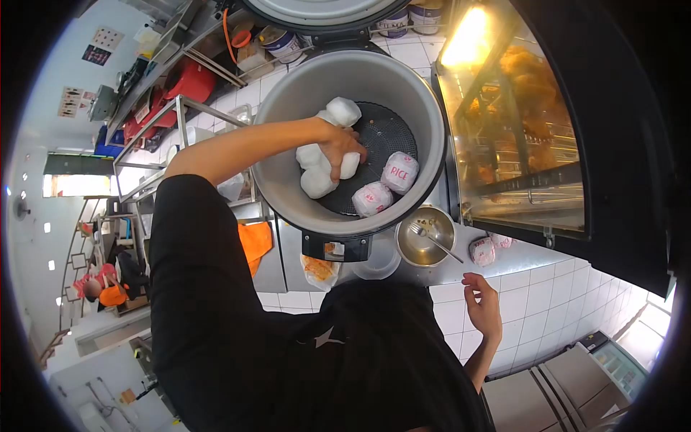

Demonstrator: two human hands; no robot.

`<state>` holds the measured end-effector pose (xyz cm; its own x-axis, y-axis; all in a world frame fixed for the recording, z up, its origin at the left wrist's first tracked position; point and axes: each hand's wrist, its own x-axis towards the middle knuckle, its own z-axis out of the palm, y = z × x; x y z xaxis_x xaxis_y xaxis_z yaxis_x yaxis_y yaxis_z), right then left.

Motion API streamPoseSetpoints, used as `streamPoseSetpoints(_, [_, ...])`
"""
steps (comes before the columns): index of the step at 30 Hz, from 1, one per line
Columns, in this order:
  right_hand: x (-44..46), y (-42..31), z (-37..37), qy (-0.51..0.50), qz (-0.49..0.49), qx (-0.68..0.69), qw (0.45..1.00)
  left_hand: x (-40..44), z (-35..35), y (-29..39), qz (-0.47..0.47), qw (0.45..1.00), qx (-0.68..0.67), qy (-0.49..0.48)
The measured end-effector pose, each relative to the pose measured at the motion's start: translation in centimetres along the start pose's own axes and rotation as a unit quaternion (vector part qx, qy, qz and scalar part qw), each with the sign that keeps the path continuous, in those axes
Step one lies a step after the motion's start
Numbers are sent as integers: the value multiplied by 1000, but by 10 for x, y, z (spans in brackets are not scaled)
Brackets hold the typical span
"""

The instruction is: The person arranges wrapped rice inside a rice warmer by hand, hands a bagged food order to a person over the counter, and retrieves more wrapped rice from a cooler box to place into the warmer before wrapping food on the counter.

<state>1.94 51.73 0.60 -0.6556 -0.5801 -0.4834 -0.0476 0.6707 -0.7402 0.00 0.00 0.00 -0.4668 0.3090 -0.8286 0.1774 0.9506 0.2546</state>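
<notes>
Inside a large round cooker (277,93), my left hand (340,147) is closed around a white wrapped rice pack (350,165). Several other white packs, such as one by my wrist (343,112) and one lower down (317,182), lie against that hand. On the dark perforated base (376,133) sit two packs with red print, one reading RICE (400,173) and another beside it (372,199). My right hand (484,308) hangs in front of the counter, fingers loosely bent and apart, holding nothing. It is nearest the steel bowl (425,236) and a wrapped pack (482,250).
A fork (435,242) rests in the bowl. At right stands a lit glass display case (522,137) with fried food inside. An orange cloth (255,245) and a food-stained wrapper (320,270) lie left of the plastic tub (378,263). A person (108,288) is far left.
</notes>
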Motion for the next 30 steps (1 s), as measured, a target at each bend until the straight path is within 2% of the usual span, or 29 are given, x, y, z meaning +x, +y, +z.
streamPoseSetpoints(2, [-6,-3,-6,-3,-4,-11,1000,0,4,10,31,999,-23,6])
streamPoseSetpoints(5, [7,-41,-4,-69,-64,89,992,-21,4,3,57,995,-57,65])
streamPoseSetpoints(8, [17,-99,-28,-133,-156,130,970,-39,-1,-2,76,967,-224,90])
streamPoseSetpoints(10, [35,-153,-38,-131,-238,70,960,-61,-1,-3,77,951,-279,109])
streamPoseSetpoints(12, [62,-213,-28,-118,-275,89,950,-88,-1,-8,98,932,-323,128])
streamPoseSetpoints(14, [108,-269,1,-94,-321,41,941,-120,3,-8,81,923,-361,102])
streamPoseSetpoints(15, [139,-288,20,-94,-350,-24,932,-136,4,-6,74,919,-378,88])
streamPoseSetpoints(17, [227,-292,75,-169,-334,-187,908,-173,8,3,66,911,-392,110])
streamPoseSetpoints(18, [266,-289,106,-271,-249,-231,901,-186,13,2,70,909,-392,127])
streamPoseSetpoints(20, [293,-294,157,-325,-101,-262,903,-215,19,-1,63,899,-399,171])
streamPoseSetpoints(24, [299,-279,225,-299,1,-194,934,-263,32,7,95,869,-403,273])
streamPoseSetpoints(26, [273,-290,231,-265,72,-201,940,-273,44,11,106,853,-439,262])
streamPoseSetpoints(28, [268,-290,242,-252,95,-233,935,-274,54,16,110,846,-453,257])
streamPoseSetpoints(30, [263,-295,244,-250,90,-271,925,-267,59,16,111,866,-418,251])
